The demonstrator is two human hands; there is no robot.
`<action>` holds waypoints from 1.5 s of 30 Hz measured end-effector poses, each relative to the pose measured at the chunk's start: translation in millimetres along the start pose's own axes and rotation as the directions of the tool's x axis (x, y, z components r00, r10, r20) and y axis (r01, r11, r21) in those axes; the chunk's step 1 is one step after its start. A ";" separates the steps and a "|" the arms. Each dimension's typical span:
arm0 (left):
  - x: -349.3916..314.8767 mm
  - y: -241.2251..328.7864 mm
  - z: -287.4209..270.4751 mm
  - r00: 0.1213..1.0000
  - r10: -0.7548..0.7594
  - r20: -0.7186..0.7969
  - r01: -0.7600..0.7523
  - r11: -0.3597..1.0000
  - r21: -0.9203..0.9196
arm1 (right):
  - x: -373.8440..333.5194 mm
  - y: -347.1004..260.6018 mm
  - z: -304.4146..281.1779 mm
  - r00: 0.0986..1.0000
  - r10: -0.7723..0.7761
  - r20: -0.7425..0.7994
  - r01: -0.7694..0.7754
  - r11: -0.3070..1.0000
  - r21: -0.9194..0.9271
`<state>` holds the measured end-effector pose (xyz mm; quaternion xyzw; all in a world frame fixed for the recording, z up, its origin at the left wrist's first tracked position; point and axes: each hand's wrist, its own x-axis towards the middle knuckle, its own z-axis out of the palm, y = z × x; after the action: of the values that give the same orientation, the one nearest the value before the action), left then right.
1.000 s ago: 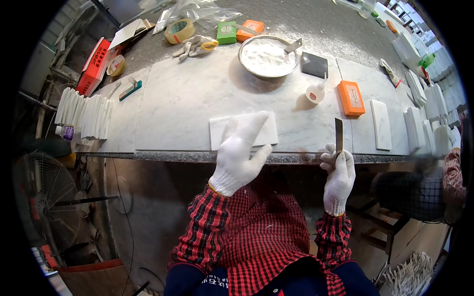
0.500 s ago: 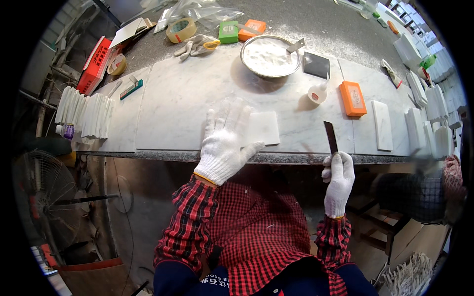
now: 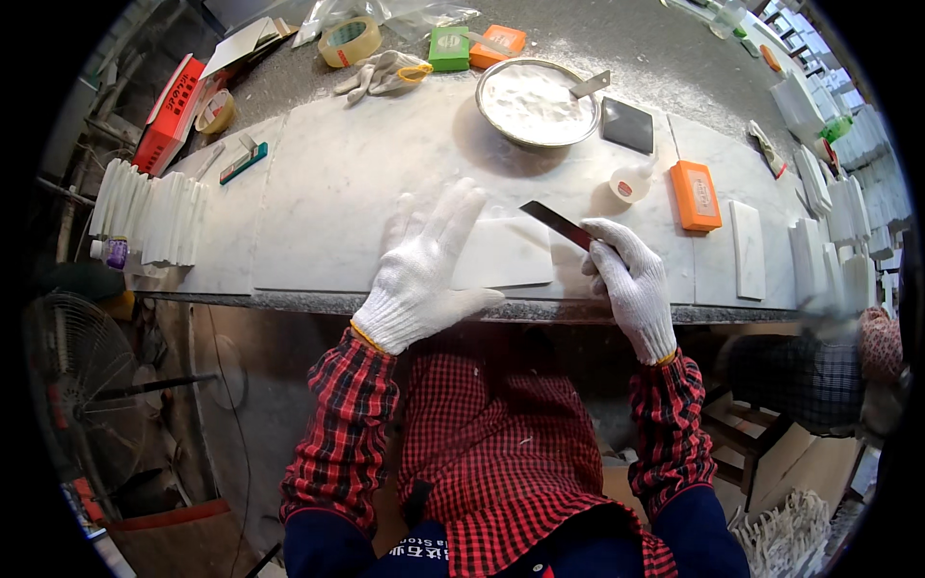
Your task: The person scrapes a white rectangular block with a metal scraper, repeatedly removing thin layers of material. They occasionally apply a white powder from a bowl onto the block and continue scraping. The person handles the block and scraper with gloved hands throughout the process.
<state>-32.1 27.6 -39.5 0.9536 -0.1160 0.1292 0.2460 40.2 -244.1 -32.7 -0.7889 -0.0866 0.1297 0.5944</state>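
Observation:
My left hand [image 3: 424,255], in a white knit glove, lies with fingers spread over the left part of a white stone tile [image 3: 515,255] near the table's front edge. My right hand [image 3: 631,284], gloved the same way, is closed around one end of a thin dark scraper blade [image 3: 557,223]. The blade's free end points left and away from me, over the tile's upper right part; whether it touches the tile I cannot tell. Behind the tile stands a metal bowl of white powder or paste [image 3: 537,103] with a flat metal spatula [image 3: 591,85] in it.
A small white bottle [image 3: 631,183], an orange box [image 3: 696,196], a dark square plate [image 3: 627,126] and a narrow white tile [image 3: 747,249] lie to the right. White tiles [image 3: 145,212] are stacked left. Farther back are tape [image 3: 350,41], gloves [image 3: 383,75] and a green box [image 3: 449,49]. A person sits at right.
My right hand has moved left and away from me, swinging the blade from nearly upright to slanting over the tile. My left hand has shifted slightly left, uncovering more tile.

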 end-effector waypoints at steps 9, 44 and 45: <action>20.3 9.7 11.0 0.987 -0.032 0.155 0.049 0.994 -0.102 | 26.0 -5.7 2.4 0.982 -0.135 0.135 0.164 0.957 -0.239; 22.0 -2.1 20.4 0.993 0.106 0.054 -0.094 0.978 -0.184 | -3.4 12.6 42.0 0.916 -0.402 0.019 0.354 0.783 -0.511; 21.8 -2.1 21.6 0.993 0.108 0.049 -0.097 0.978 -0.184 | -5.7 12.5 43.7 0.918 -0.395 0.009 0.342 0.782 -0.521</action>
<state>-6.9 15.2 -52.0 0.9233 -0.1835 0.1026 0.3214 21.1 -209.3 -55.5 -0.8912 -0.2404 -0.0567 0.3804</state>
